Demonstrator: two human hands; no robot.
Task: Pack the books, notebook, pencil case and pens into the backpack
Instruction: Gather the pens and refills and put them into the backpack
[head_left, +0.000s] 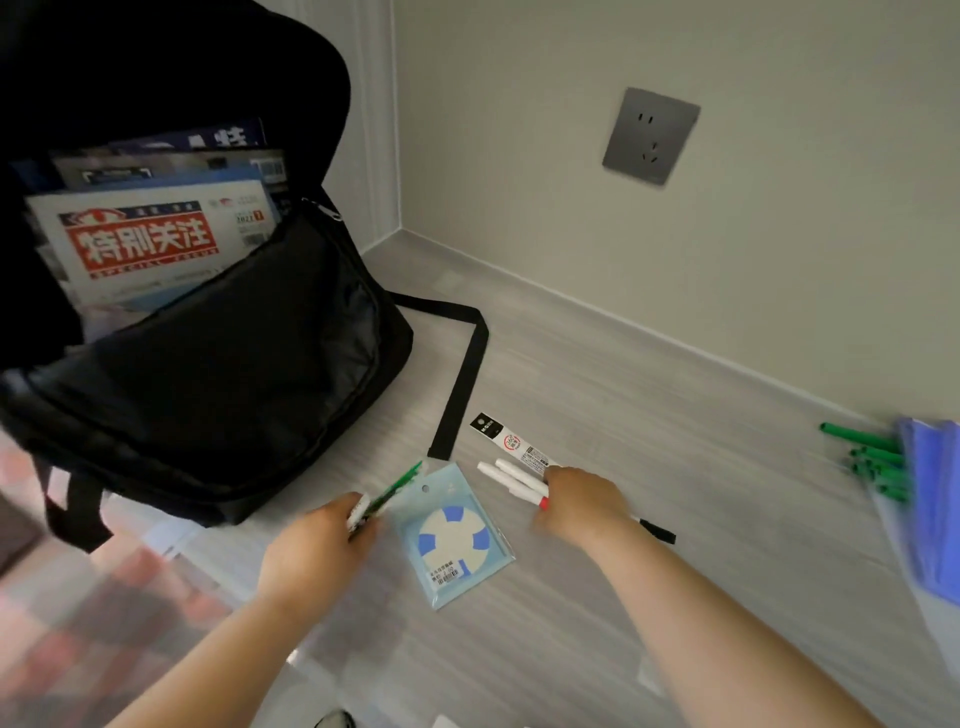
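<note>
Backpack (208, 364) open on floor, magazines (145, 244) already standing inside. Left to pack, by look of it: blue folder (930, 509) with green pens (878, 462) far right, square packet (452, 535) between hands. Right hand (582, 504) closed round white pens (514, 480). Left hand (317, 540) pinching green-printed packet (389, 491).

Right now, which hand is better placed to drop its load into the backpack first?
Left, probably. The left hand already holds a green-printed packet and sits nearest the open backpack. The right hand is farther off, fingers on the white pens lying on the table.
</note>
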